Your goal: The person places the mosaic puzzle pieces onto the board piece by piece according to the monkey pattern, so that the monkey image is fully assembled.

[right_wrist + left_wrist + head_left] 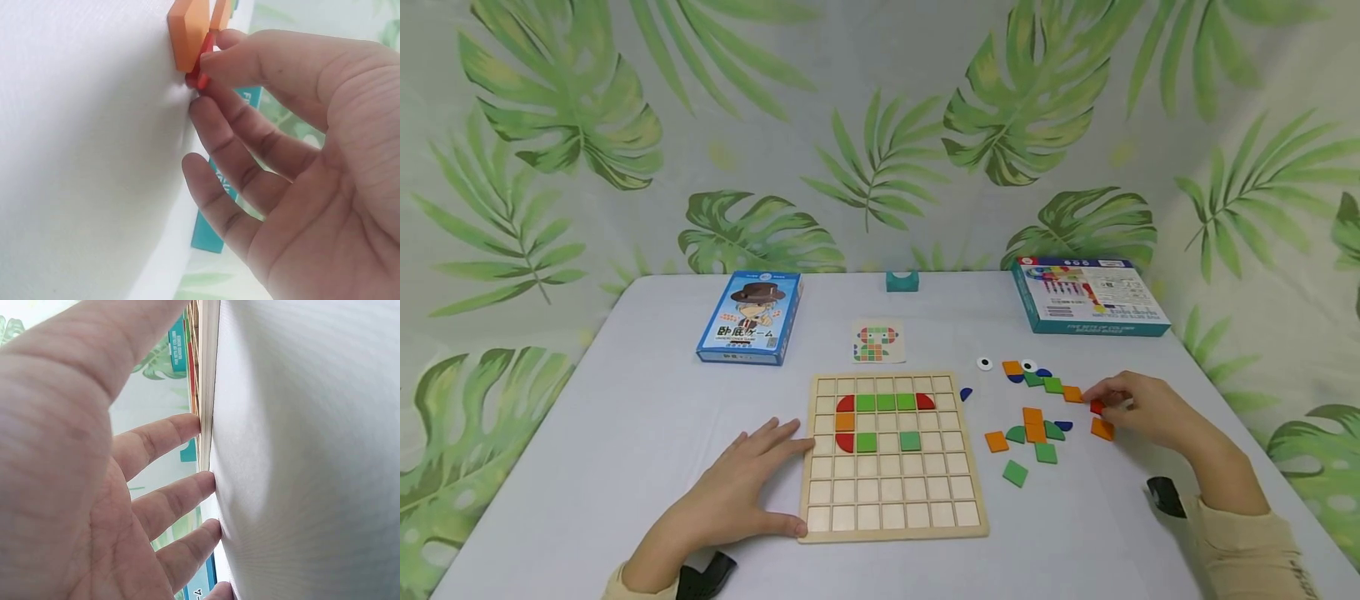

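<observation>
My left hand [741,479] lies with fingers spread at the left side of a wooden grid board [891,490], its thumb at the near corner and index fingertip on the edge. In the board's cells are green squares [886,402], an orange square [845,422] and red quarter-round tiles [846,442]. Out to the right, my right hand [1150,412] pinches a red tile [205,62] between thumb and index finger, low over the table; its shape is mostly hidden. Beside it sits an orange square tile [1102,429]. The other fingers are loosely bent.
Loose orange, green and blue tiles [1035,423] lie between board and right hand, with white eye discs [984,364] farther back. A pattern card [878,342] lies behind the board. Farther off are a blue game box [751,317], a teal block [902,282] and another box [1090,296].
</observation>
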The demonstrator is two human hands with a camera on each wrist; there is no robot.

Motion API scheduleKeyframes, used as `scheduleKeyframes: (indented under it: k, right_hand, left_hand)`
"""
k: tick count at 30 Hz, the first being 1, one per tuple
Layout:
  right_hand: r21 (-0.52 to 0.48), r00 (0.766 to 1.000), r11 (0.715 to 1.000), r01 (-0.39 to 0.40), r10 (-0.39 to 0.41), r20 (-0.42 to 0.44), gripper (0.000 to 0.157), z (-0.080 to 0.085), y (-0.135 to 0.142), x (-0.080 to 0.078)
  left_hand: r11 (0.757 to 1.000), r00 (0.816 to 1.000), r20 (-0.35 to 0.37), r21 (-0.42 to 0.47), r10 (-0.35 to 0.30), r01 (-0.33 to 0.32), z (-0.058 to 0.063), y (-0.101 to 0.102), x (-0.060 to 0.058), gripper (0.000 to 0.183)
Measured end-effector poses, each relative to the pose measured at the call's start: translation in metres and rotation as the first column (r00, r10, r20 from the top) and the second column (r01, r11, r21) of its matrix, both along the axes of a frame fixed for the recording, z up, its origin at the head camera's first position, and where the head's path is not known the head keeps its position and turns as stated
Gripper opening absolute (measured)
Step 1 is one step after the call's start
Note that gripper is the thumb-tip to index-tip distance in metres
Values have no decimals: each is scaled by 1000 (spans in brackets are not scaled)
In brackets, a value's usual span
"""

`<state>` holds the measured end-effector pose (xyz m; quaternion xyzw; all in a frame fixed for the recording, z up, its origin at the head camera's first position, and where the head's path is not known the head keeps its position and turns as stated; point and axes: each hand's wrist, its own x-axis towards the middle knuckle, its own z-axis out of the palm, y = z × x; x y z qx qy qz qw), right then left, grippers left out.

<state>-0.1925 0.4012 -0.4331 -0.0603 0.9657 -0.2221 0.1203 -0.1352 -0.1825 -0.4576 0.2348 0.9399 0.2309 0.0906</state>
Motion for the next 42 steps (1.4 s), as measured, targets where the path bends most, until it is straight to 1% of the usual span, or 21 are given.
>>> scheduleKeyframes:
  k: [11,19,23,26,32,37,42]
  right_hand:
    - [3,1000,1000,15,-15,2,26,-1,4,0]
    - [10,998,998,56,-56,32,32,-1,7,0]
    - [8,998,998,57,-57,40,33,0,12,3]
    - [10,999,999,43,-43,17,30,-1,16,6]
    - [18,999,1000,19,-19,-37,33,-3,19,11]
    - [23,999,1000,21,-19,-48,30,-5,19,11]
    - [28,998,999,25,-23,-59,30,-6,17,10]
  left_hand:
    - [1000,1000,-5,-8,-4,4,-1,0,-1,102]
    - [1000,1000,-21,6,-16,16,2,-1,0,103]
    - [1000,1000,-21,7,-15,15,2,-1,0,103]
    - [1000,1000,-16,6,-9,9,1,-1,0,103]
    - [1000,1000,-12,3,-2,2,0,0,-1,102]
    - [1000,1000,8,-5,9,-9,-1,0,-1,103]
    - [1000,1000,10,-9,8,-8,-1,0,-1,103]
